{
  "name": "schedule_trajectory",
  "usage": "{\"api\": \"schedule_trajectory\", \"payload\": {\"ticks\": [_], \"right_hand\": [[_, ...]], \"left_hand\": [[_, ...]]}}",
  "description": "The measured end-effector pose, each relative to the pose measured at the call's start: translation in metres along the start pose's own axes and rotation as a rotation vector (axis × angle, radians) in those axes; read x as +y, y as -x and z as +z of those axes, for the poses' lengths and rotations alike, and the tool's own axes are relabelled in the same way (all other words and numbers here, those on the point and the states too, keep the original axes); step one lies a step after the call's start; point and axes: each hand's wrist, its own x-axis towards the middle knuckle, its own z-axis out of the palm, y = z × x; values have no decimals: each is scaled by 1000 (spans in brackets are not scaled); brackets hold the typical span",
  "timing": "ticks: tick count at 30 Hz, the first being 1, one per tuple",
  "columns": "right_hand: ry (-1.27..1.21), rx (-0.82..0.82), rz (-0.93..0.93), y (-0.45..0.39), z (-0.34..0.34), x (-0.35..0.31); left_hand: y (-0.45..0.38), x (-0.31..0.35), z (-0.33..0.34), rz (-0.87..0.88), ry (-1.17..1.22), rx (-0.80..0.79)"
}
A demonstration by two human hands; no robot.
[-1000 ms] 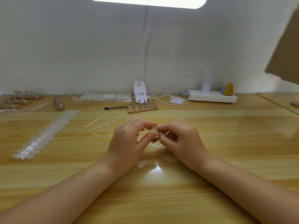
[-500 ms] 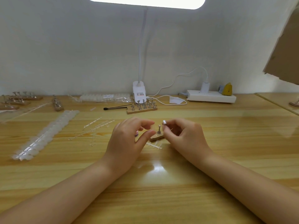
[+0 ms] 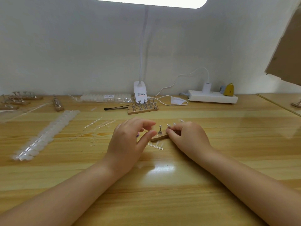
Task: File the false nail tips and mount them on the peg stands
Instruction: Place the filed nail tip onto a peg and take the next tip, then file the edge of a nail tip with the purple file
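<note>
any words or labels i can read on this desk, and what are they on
None can be read.
Lamp base: a sticker with a dark line of print over a red line, too blurred to read.
Bag of nail tips: a small white label with print, too small to read.
White tag on the cable: no print shows.

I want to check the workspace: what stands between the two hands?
In the head view, one metal peg on a wooden base stands between left hand and right hand.
</note>
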Motion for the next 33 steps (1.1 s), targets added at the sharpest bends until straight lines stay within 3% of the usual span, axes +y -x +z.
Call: {"api": "schedule_trajectory", "payload": {"ticks": [6,8,10,13,24,26,29,31,33], "right_hand": [[-98,134,-64,13,-9,-9],[-338,60,-62,16,-10,-16],[-570,-143,-18,18,-11,-23],[-726,-348,49,19,-9,-25],[-816,-339,148,16,-8,-21],[-889,-298,190,15,-6,-20],[-983,-260,235,14,-7,-17],[-1025,-244,252,13,-6,-16],[-1056,-242,269,12,-5,-16]], "left_hand": [[0,-1,-3,-12,-29,14],[-1,-2,-4,9,-95,19],[-1,-3,-4,21,-150,22],[-1,-5,-5,39,-187,20],[-7,-5,-12,182,-280,-46],[-14,-7,-19,111,-461,-136],[-22,-18,-28,-130,-845,-406],[-23,-22,-31,-203,-855,-546],[-23,-22,-30,-207,-781,-519]]}}
